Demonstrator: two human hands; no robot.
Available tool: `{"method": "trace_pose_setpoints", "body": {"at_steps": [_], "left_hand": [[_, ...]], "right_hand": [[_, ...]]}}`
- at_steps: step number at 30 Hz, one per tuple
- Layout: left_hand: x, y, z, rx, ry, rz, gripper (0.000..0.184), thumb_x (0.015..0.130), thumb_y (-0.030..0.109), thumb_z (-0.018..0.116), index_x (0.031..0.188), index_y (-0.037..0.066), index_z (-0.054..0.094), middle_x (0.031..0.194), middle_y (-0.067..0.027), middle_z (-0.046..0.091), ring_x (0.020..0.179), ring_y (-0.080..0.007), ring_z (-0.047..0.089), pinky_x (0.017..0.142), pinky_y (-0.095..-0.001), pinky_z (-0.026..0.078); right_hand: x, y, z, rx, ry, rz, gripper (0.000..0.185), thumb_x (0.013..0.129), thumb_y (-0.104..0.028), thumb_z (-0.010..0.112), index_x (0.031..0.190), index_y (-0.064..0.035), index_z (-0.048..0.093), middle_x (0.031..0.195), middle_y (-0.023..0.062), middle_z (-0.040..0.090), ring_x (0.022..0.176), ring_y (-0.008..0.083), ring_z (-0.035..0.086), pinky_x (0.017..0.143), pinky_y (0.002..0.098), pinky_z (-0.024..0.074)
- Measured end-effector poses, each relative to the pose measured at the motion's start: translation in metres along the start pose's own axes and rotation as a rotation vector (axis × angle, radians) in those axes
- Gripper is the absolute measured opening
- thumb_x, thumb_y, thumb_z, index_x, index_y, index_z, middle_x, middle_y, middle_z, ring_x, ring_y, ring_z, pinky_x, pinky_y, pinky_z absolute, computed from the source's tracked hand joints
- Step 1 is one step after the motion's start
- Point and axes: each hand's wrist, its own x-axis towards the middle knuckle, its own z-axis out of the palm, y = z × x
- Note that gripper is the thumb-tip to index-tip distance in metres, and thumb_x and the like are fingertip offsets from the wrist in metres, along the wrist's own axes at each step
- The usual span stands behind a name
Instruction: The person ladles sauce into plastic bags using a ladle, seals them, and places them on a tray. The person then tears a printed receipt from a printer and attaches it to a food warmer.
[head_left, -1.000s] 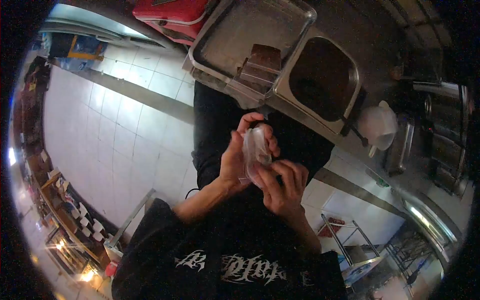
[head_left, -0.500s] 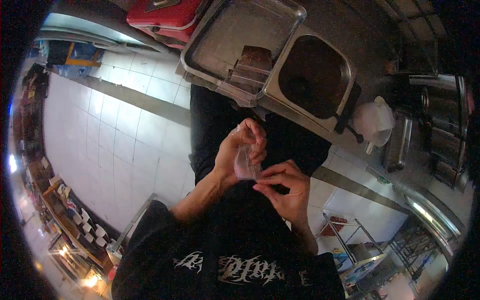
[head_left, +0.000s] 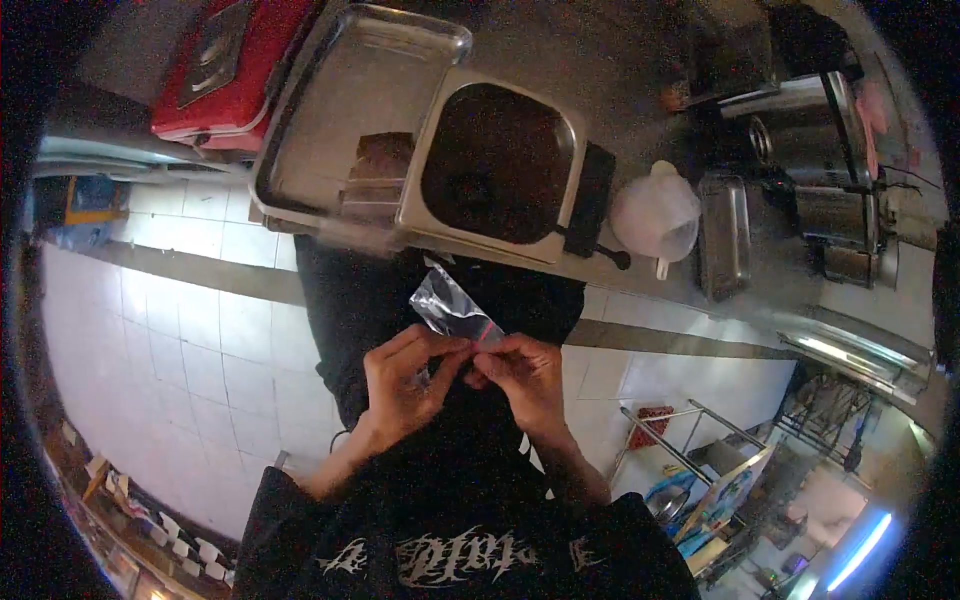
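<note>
Fingers (head_left: pixel 430 347) of your left hand (head_left: pixel 398 378) and right hand (head_left: pixel 534 384) pinch the clear bag (head_left: pixel 450 305), best held lightly taut.

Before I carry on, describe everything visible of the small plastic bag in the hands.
The bag looks like clear, glossy, creased film, with a red line across it near the pinched end. Left hand and right hand grip that end; the rest slants away toward the counter, above the dark-clothed lap. Whether it's open or holds anything, I can't tell.

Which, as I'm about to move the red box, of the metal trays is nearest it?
The large shallow tray; the narrow tray lies beyond the white container.
</note>
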Motion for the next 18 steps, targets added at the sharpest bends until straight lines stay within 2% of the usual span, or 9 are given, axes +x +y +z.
{"method": "trace_pose_setpoints", "body": {"at_steps": [1,4,7,10,11,14,16,18], "left_hand": [[0.003,0.002,0.0,0.033,0.018,0.026,0.018,0.072,-0.002,0.076,0.089,0.002,0.071,0.081,-0.0115,0.068,0.07,-0.023,0.067,0.061,-0.0307,0.053],[0.004,-0.001,0.004,0.128,-0.002,0.01,0.018,0.073,0.0,0.077,0.089,0.003,0.071,0.083,-0.0108,0.068,0.071,-0.023,0.067,0.06,-0.0306,0.053],[0.006,0.001,0.005,0.068,-0.024,-0.008,0.017,0.073,0.003,0.078,0.088,0.003,0.071,0.083,-0.0103,0.068,0.072,-0.0232,0.067,0.06,-0.0303,0.052],[0.011,0.012,0.003,0.066,-0.067,-0.058,0.014,0.074,0.007,0.078,0.085,0.004,0.071,0.081,-0.0105,0.068,0.071,-0.0241,0.067,0.06,-0.0311,0.052],[0.012,0.015,0.005,0.089,-0.084,-0.079,0.013,0.075,0.008,0.078,0.084,0.003,0.071,0.08,-0.0107,0.068,0.07,-0.0244,0.067,0.061,-0.0315,0.052],[0.009,0.008,0.009,0.023,-0.06,-0.103,0.011,0.08,0.013,0.074,0.082,0.003,0.07,0.077,-0.0122,0.068,0.068,-0.0263,0.066,0.061,-0.0346,0.051],[0.008,0.004,0.005,0.11,-0.208,-0.19,0.014,0.084,0.016,0.07,0.082,0.002,0.07,0.077,-0.0135,0.068,0.067,-0.0279,0.065,0.061,-0.0369,0.05],[0.003,-0.004,0.009,0.064,-0.154,-0.198,0.015,0.085,0.015,0.068,0.079,0.002,0.07,0.075,-0.0142,0.067,0.065,-0.0308,0.064,0.061,-0.0387,0.05]], "right_hand": [[0.0,-0.01,0.002,0.027,-0.001,0.082,0.009,0.09,-0.004,0.063,0.096,0.0034,0.064,0.087,0.0122,0.068,0.074,0.0204,0.069,0.067,0.0323,0.0587],[0.002,-0.003,-0.005,0.023,-0.022,0.047,0.01,0.091,-0.002,0.06,0.099,0.0037,0.063,0.09,0.0131,0.068,0.077,0.0207,0.069,0.069,0.032,0.0586],[0.004,0.001,-0.008,-0.191,-0.077,0.009,0.009,0.091,0.002,0.058,0.099,0.0022,0.062,0.095,0.0116,0.065,0.079,0.0174,0.068,0.067,0.0287,0.0565],[0.008,-0.003,-0.006,-0.231,-0.096,-0.212,0.008,0.089,0.005,0.059,0.095,-0.0006,0.062,0.1,0.0083,0.062,0.079,0.0135,0.065,0.063,0.0263,0.0535],[0.009,-0.004,-0.007,-0.244,-0.127,-0.241,0.01,0.088,0.006,0.06,0.093,-0.0029,0.061,0.099,0.005,0.059,0.078,0.0113,0.062,0.062,0.0255,0.0515],[0.014,-0.007,-0.013,-0.321,-0.199,-0.309,0.009,0.088,0.003,0.063,0.094,-0.0031,0.061,0.098,0.0047,0.059,0.079,0.0118,0.063,0.065,0.0265,0.0526],[0.018,0.01,-0.022,-0.202,-0.271,-0.251,0.006,0.089,-0.001,0.064,0.095,-0.0022,0.061,0.098,0.0052,0.059,0.079,0.0132,0.063,0.067,0.028,0.0534],[0.02,0.008,-0.028,-0.226,-0.293,-0.185,0.007,0.091,-0.006,0.063,0.096,-0.0013,0.061,0.098,0.0063,0.059,0.082,0.0144,0.063,0.071,0.0293,0.0536]]}}
